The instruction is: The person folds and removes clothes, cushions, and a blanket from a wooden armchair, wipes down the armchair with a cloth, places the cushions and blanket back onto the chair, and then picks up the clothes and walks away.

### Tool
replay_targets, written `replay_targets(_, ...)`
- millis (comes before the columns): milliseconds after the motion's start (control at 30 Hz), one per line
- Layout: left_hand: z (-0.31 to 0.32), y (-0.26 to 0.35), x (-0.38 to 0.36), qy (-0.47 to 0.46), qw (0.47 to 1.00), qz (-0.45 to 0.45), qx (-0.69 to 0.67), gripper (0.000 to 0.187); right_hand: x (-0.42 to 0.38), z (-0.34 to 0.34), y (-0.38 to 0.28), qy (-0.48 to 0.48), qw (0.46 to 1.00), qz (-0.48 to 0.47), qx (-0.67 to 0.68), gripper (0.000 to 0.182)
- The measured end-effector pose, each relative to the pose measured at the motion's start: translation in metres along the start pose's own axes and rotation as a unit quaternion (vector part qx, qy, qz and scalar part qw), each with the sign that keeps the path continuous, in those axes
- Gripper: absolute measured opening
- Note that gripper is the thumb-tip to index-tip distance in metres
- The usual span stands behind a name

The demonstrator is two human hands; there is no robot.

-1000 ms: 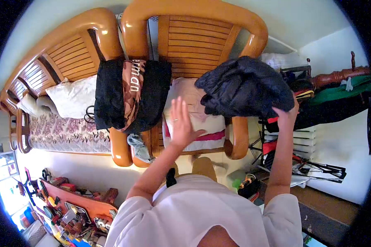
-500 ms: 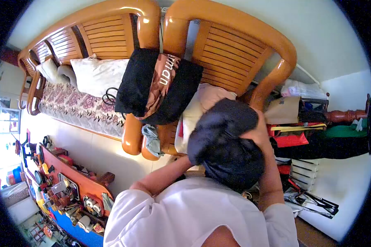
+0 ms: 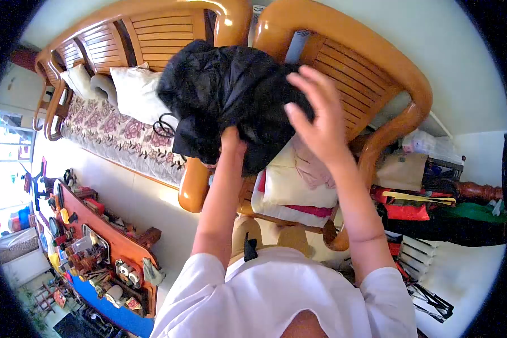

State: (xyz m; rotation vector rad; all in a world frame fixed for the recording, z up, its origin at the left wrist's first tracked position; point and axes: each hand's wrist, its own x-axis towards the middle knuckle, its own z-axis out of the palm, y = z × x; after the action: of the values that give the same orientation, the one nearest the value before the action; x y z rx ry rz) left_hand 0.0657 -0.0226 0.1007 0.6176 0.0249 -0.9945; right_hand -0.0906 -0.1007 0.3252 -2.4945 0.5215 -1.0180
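Note:
A bundled black garment (image 3: 225, 84) lies over the armrests between the wooden bench and the wooden armchair, covering the black cloth with printed lettering. My left hand (image 3: 231, 141) grips the garment's near side, its fingers sunk in the folds. To the right, my right hand (image 3: 319, 115) is open and holds nothing, with thumb and fingers spread beside the garment's right edge. A pale cushion (image 3: 301, 180) and other folded cloth sit on the armchair seat below my right forearm.
The wooden bench (image 3: 169, 36) carries a floral cover (image 3: 118, 127) and white pillows (image 3: 135, 90). A cluttered red-brown table (image 3: 104, 225) stands at lower left. At right are a paper bag (image 3: 401, 170), a red item (image 3: 408, 212) and a black folding frame (image 3: 428, 301).
The black garment has moved from in front of my chest up and left onto the armrests. My right hand has let go of it and spread open.

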Motion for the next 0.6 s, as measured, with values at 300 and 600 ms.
replay_targets(300, -0.037, 0.013, 0.010, 0.138, 0.976, -0.161, 0.055, 0.049, -0.039, 0.105, 0.058, -0.046, 0.998, 0.034, -0.018, 0.067)
replay_targets(600, -0.049, -0.001, 0.007, 0.141, 0.980, -0.124, 0.073, 0.041, 0.018, 0.150, 0.102, -0.352, 0.916, 0.086, -0.171, 0.084)
